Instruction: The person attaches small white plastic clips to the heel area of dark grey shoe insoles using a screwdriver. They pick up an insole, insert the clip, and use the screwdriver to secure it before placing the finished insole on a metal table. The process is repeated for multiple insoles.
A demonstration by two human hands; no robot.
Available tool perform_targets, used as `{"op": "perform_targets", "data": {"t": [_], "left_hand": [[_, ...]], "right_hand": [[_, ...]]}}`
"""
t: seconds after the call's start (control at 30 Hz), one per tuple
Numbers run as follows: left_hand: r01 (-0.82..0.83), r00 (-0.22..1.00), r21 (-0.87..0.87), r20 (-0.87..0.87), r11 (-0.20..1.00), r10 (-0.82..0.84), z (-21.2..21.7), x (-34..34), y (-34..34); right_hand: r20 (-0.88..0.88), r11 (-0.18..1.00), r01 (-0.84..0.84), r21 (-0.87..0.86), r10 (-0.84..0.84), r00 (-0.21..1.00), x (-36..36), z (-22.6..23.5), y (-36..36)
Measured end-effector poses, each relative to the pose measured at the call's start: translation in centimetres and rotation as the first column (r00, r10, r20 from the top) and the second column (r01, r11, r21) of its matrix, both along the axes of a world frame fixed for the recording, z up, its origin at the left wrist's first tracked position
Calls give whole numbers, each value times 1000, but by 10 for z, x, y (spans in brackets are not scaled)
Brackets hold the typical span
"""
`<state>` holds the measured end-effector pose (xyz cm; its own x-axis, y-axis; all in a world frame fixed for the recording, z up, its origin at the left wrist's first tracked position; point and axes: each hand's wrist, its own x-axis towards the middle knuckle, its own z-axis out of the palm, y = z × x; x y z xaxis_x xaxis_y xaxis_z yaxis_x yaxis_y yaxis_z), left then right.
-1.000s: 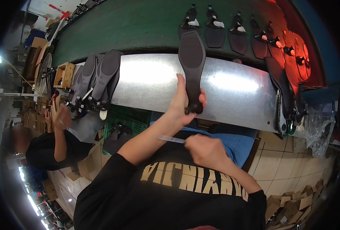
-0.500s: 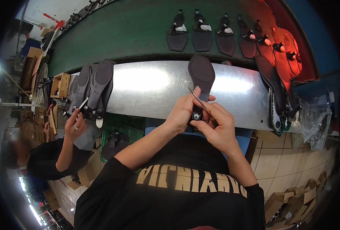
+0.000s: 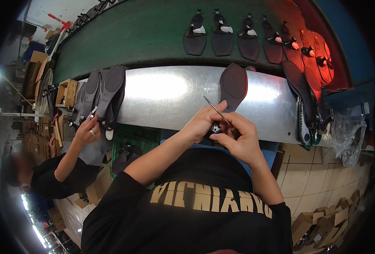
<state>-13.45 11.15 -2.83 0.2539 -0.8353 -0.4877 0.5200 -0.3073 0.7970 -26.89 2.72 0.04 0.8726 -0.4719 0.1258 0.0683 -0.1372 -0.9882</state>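
Observation:
In front of me a dark sandal [image 3: 234, 84] points away over the metal ledge, its sole facing up. My left hand [image 3: 199, 125] is closed round its near end, where a black part with white patches shows between my hands. A thin, pointed metal tool [image 3: 215, 108] is pinched in my right hand [image 3: 241, 137], its tip slanting up to the left over my left fingers. The fingertips of my right hand are close against the near end of the sandal. What the tool touches there is hidden.
Several sandals [image 3: 223, 40] lie on the green conveyor belt [image 3: 145, 38], the right ones under red light. More soles lean on the metal ledge [image 3: 166, 101] at left and right. A co-worker's hand [image 3: 87, 132] holds a small pale tool by the left pile. A green crate [image 3: 143, 139] stands below.
The sandal's far end has swung to the right, and my left hand has turned slightly with it. The co-worker's hand has moved right and up against the left pile.

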Motion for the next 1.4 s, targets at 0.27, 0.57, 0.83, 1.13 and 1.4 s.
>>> {"op": "perform_targets", "data": {"t": [0.27,0.57,0.83,1.13,1.4], "left_hand": [[-17,988,33,-155,999,22,0,-1,4],[-122,856,175,-479,977,193,-21,-9,0],[-202,829,-111,-548,973,110,8,-10,-22],[101,896,-283,443,954,37,48,7,-55],[-290,754,-185,560,939,343,12,121,-47]], "right_hand": [[6,996,-47,73,46,999,0,-9,1],[158,982,157,-103,-139,978,3,-14,13],[221,876,301,-378,-230,948,4,20,4],[234,772,495,-399,-436,869,-62,67,-89],[138,355,530,-770,-719,681,-131,40,-152]]}}
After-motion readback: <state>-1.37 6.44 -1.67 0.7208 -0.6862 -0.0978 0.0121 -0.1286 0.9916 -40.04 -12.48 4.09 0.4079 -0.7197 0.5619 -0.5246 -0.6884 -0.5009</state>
